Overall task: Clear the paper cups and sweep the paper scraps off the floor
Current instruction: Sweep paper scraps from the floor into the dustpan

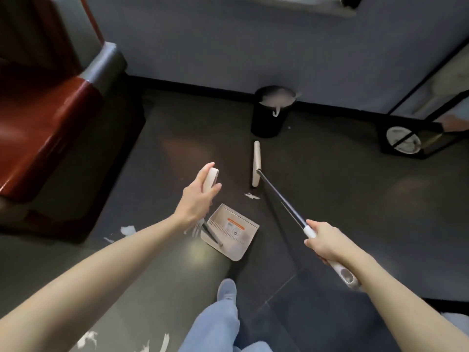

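- My left hand (196,201) is curled round the cream, rounded top end of the dustpan's handle (211,177) and grips it.
- Below that hand the handle's dark rod slants down to the beige plastic dustpan with an orange label (236,235). It sits on the dark tiled floor (330,174) just right of my left wrist, with its mouth facing towards my right hand.
- My right hand (326,243) is closed round the white grip of the long broom handle (281,199). The end of the grip sticks out behind my wrist.
- The dark pole runs forward and left from that hand to the cream broom head (256,163). The head stands on the floor ahead of both hands, edge-on to me.
- One torn white paper scrap (252,196) lies between my hands, just beside the near end of the broom head and ahead of the dustpan.
- More white paper scraps (127,229) lie left of my left forearm, and others (86,339) lie below it, near my body.
- A black round bin (266,123) with white paper in its mouth stands beyond the broom head, against the wall.
- A red padded seat (38,135) sits far out to the left of my left hand.
- A black wire-frame rack (384,142) stands beyond my right hand. It holds a round white object (403,143), but I cannot tell what it is.
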Available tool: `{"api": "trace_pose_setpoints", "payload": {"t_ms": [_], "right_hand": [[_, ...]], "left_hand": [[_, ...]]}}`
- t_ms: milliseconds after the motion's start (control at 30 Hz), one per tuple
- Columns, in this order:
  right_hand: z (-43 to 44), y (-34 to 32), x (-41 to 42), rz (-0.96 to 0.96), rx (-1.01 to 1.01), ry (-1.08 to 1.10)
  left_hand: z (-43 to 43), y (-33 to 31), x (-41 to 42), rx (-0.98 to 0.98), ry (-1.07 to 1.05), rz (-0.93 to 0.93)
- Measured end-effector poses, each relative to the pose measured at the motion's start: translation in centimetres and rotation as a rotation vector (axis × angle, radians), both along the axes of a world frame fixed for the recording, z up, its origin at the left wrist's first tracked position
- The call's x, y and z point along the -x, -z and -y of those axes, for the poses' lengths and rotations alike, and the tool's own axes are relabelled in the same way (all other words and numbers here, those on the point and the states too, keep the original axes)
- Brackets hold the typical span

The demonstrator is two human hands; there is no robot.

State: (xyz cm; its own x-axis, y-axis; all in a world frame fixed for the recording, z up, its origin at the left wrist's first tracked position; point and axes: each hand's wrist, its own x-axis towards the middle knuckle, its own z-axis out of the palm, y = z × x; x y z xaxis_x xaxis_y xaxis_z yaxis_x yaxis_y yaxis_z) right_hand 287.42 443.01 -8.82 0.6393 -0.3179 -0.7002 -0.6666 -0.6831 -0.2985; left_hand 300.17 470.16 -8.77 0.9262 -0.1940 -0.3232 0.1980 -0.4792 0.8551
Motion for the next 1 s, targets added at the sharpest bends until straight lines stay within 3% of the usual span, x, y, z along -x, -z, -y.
{"api": "trace_pose_setpoints", "payload": {"t_ms": [167,367,500,833,1000], "right_hand": [[2.8,2.7,-5.1,-0.152,0.165,-0.181],[4.9,6.0,-7.2,-0.369,0.029,-0.107],[5.7,6.6,-6.6,-0.406,0.096,-0.192],[7.3,1.3,-4.5,-0.507,-0.050,-0.311],[10.2,-1.9,-3.9,-0.448,-0.100,-0.316]], "left_hand": [[4.1,1.4,-4.9,-0.024,0.050,-0.014],[7.6,2.3,-8.4,-0.097,0.047,0.050],[7.9,2.7,-8.8,-0.167,0.015,0.057],[7.7,2.4,-6.6,-0.226,-0.016,0.045],[8.1,1.5,-3.4,-0.230,-0.006,0.059]]}}
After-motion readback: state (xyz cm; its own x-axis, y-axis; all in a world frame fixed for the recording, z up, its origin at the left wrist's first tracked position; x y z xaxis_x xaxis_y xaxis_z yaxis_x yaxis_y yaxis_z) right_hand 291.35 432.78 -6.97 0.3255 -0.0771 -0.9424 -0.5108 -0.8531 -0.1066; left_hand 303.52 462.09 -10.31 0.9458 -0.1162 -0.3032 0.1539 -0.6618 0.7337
